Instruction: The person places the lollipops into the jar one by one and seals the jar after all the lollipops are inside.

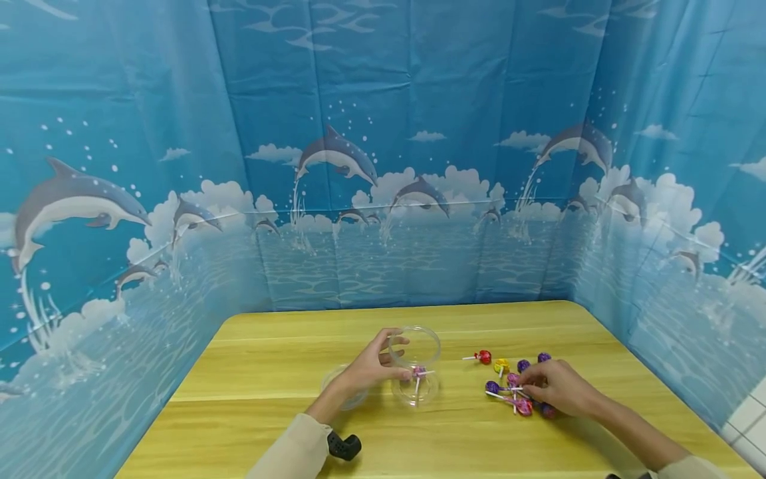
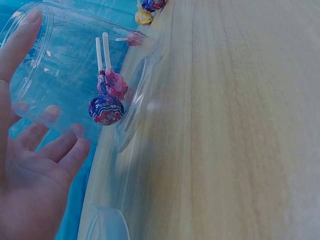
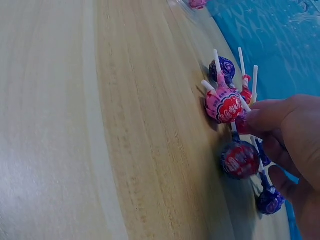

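Lollipops (image 1: 524,406) | left grip (image 1: 376,364): curled round jar (image 1: 420,359) (two inside) | right grip (image 1: 559,387): pinching one

The jar (image 2: 67,70) looks glossy plastic, lollipop wrappers (image 3: 225,106) shiny, the table (image 1: 269,352) wood-grained.

At the bottom of the head view, left of centre, a plain, pale cream left sleeve (image 1: 290,456) ends in a loose, slightly creased cuff, and a black wrist-worn device (image 1: 344,446) with a bent body and a rounded end juts out beside it. In the lower right corner shows a matching cream right sleeve (image 1: 688,468), mostly cut off by the frame edge, with a 2nd black piece (image 1: 627,476) beside it, too cropped to make out. The left hand (image 1: 374,366) and right hand (image 1: 556,386) are bare, 1 beyond each sleeve.
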### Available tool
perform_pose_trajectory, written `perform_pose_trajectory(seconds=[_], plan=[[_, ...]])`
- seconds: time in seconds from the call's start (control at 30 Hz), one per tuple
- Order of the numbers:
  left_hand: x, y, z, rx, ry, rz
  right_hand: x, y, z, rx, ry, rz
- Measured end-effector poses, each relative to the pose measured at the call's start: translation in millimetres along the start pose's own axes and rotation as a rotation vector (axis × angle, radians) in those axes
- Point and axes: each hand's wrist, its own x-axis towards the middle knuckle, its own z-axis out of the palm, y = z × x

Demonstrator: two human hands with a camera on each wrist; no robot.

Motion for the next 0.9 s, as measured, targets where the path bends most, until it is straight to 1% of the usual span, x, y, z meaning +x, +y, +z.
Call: perform_pose_trajectory(seconds=[0.2, 0.33, 0.53, 0.73, 0.9], plan=[[1.6, 0.0, -0.3, -0.005, 0.007, 0.006, 1.8, -3.5, -0.5, -0.005, 0.027, -0.039], [1.7, -0.1, -0.9, -0.001, 0.004, 0.006, 2.6, -6.2, -2.0, -0.016, 0.059, -0.029], [0.5, -1.7, -0.7, 0.01, 0.006, -0.004, 6.3, -9.8, -4.7, -0.013, 0.094, 0.01], [-0.6, -0.1, 0.5, 0.006, 0.01, -0.006, 10.6, -12.9, -9.1, 0.002, 0.112, 0.0], [-0.7, 0.4, 1.1, 0.018, 0.013, -0.002, 14.3, -17.2, -15.0, 0.017, 0.112, 0.029]])
